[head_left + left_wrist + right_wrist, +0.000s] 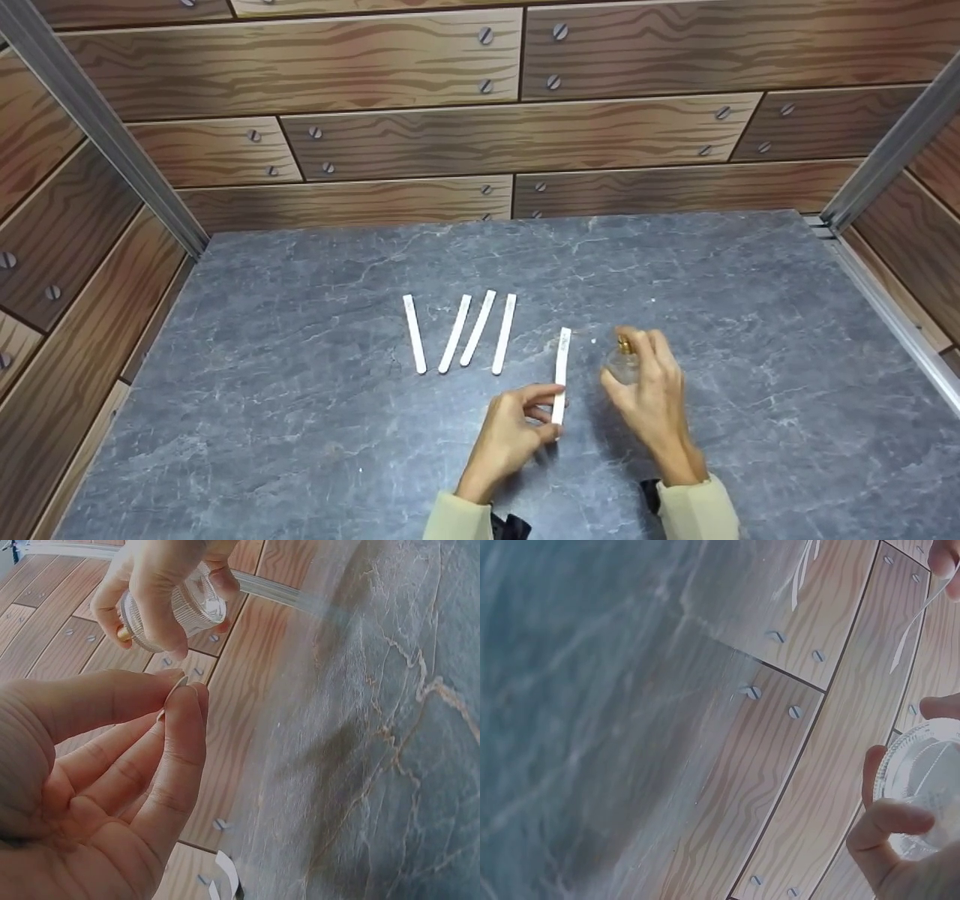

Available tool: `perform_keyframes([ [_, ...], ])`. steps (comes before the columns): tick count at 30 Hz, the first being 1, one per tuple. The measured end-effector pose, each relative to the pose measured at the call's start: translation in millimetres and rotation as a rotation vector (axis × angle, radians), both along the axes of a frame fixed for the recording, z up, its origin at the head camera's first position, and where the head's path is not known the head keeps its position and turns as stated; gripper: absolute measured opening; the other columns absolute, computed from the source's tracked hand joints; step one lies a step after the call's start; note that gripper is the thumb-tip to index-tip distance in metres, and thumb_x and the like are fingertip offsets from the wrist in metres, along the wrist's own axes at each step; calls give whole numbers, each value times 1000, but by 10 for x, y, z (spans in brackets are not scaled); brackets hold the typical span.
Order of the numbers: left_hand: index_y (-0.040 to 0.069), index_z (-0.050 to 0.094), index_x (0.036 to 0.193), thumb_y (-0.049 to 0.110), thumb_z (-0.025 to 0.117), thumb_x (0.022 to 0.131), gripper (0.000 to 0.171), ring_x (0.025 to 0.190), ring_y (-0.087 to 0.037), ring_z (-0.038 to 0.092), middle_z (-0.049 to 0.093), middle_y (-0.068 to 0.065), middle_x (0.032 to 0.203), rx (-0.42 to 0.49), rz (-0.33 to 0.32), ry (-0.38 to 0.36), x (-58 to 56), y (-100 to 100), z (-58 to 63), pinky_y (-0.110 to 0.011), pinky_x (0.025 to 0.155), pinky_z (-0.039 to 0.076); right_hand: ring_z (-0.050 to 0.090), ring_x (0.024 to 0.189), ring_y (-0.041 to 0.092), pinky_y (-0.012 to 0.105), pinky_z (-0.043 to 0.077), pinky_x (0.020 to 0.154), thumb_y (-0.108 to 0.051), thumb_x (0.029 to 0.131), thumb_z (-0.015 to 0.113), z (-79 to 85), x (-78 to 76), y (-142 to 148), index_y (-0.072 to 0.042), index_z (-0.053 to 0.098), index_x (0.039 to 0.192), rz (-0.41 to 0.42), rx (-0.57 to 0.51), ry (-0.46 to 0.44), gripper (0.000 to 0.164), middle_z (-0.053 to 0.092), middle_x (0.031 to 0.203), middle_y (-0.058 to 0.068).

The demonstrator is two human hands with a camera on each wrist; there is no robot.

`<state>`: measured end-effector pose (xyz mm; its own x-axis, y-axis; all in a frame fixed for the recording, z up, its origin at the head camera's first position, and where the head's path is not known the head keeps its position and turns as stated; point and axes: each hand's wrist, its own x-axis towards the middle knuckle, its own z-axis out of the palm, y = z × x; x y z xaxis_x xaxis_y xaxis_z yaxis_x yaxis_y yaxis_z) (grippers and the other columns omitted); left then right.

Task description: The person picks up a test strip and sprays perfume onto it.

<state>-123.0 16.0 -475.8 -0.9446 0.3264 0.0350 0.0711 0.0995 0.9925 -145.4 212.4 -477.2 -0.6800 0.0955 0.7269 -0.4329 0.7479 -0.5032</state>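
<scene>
In the head view my left hand (511, 431) pinches the lower end of a white paper test strip (562, 364), which points away from me with small print near its far end. To its right, my right hand (652, 390) grips a clear glass perfume bottle (621, 367) with a gold spray top (625, 345). The forefinger lies at that top. Ribbed glass of the bottle (196, 606) shows between the right fingers in the left wrist view. Its round base faces the right wrist camera, and the held strip (907, 641) appears there at upper right, apart from the bottle.
Several more white strips (414, 334) lie side by side at the middle of the grey marbled table (300, 450), left of both hands. Wood-patterned panels (405, 142) stand behind and at both sides, with metal posts (112, 135) at the corners.
</scene>
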Motion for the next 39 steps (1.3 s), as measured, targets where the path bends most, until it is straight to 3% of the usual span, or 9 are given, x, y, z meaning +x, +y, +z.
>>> perform_keyframes([
  [13,-7,69,121,-17,72,75,47,81,-21,71,74,-15,105,-24,0,26,10,-15,7,-24,61,57,60,69,33,52,54,58,10,61,82,24,17,-6,2,63,106,-20,-36,8,50,60,86,15],
  [36,-6,68,123,-18,72,76,48,83,-18,70,73,-16,108,-26,-11,6,-20,-1,21,-24,62,57,59,65,31,45,52,53,6,64,82,16,14,-3,1,63,104,5,1,26,45,59,88,14],
  [39,-6,68,123,-17,72,77,48,82,-17,70,74,-14,108,-35,-12,0,-17,-2,18,-24,62,57,60,67,32,48,53,55,5,64,82,15,17,-6,1,63,103,1,-5,16,43,58,87,14],
])
